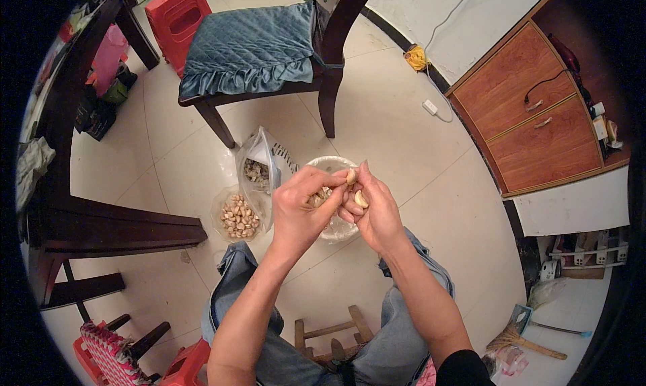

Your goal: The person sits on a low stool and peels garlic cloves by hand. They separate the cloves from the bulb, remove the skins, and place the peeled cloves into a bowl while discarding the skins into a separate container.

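A garlic clove (350, 177) sits pinched between the fingertips of both hands, raised above a clear bowl (334, 164) on the pale tiled floor (397, 124). A second clove (361, 199) is tucked against the fingers of the right hand (375, 208), lower down in its curled grip. The left hand (298, 208) is closed too, thumb and forefinger grasping the top clove from the left side, with more cloves seen dimly behind its fingers over the bowl.

Just left of the bowl stands an open plastic bag (258, 171) with garlic pieces inside, and touching its lower left lies a shallow clear dish of cloves (237, 216). Both are close to the left wrist but apart from it. The person's knees in blue jeans (232, 278) flank a small wooden stool (330, 335) at the lower edge.

Further out, a dark wooden chair with a blue quilted cushion (249, 46) stands beyond the bag, its legs near the bowl's far side. A red plastic stool (176, 16) is behind it. A dark table leg and rail (114, 228) close off the left. A wooden cabinet with 2 drawers (531, 110) lines the right wall, with a broom (521, 342) lower right. Open floor lies between the bowl and the cabinet
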A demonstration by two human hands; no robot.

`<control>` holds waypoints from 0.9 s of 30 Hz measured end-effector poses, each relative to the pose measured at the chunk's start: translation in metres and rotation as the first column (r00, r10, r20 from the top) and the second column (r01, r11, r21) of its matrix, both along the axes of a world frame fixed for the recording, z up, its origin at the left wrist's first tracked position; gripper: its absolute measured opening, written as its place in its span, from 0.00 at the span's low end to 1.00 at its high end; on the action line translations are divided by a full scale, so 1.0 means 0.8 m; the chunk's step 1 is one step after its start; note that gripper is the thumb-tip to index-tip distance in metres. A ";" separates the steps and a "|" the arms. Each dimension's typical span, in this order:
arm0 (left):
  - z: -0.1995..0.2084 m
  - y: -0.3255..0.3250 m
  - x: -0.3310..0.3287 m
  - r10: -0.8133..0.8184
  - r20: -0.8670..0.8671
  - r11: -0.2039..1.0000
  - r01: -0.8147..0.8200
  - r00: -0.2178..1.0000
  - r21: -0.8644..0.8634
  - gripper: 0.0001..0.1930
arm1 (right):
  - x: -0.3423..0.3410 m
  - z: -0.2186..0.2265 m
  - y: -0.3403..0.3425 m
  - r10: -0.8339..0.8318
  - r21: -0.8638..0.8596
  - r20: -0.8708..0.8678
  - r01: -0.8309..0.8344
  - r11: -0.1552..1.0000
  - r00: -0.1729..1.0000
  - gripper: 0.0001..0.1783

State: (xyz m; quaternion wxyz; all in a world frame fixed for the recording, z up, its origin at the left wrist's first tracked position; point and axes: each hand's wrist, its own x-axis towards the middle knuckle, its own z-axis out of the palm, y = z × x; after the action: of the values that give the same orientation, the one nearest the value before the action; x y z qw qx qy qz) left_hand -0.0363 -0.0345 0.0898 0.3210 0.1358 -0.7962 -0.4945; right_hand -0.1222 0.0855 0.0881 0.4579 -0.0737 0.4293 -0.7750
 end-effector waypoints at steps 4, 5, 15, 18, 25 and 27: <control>-0.002 -0.003 -0.001 0.013 -0.014 0.999 -0.012 1.000 0.040 0.05 | -0.002 -0.002 -0.001 0.013 0.016 0.055 -0.014 1.000 0.998 0.18; -0.005 -0.004 -0.002 0.009 -0.014 0.997 -0.008 1.000 0.072 0.05 | -0.003 -0.005 0.000 0.009 0.015 0.096 -0.011 1.000 0.995 0.18; -0.014 -0.018 0.001 -0.103 -0.154 0.172 0.170 0.983 0.970 0.22 | -0.008 0.000 0.001 -0.095 -0.046 0.233 0.108 0.993 0.968 0.13; -0.018 -0.014 -0.003 -0.059 -0.246 0.042 0.248 0.968 0.968 0.25 | -0.010 0.002 0.001 -0.143 -0.006 0.217 0.147 0.989 0.966 0.12; -0.020 -0.012 -0.004 -0.047 -0.373 -0.046 0.371 0.927 0.928 0.25 | -0.019 0.005 0.013 -0.064 0.008 0.051 0.064 0.998 0.997 0.11; -0.019 -0.010 -0.006 -0.061 -0.386 -0.015 0.386 0.920 0.922 0.25 | -0.020 0.006 0.015 -0.018 0.082 -0.064 0.023 0.996 0.998 0.12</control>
State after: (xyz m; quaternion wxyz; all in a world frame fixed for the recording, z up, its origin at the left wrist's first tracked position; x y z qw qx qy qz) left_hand -0.0413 -0.0428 0.0750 0.1412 0.1303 -0.1920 -0.9624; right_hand -0.1382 0.0974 0.0932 0.4388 -0.0746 0.4758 -0.7586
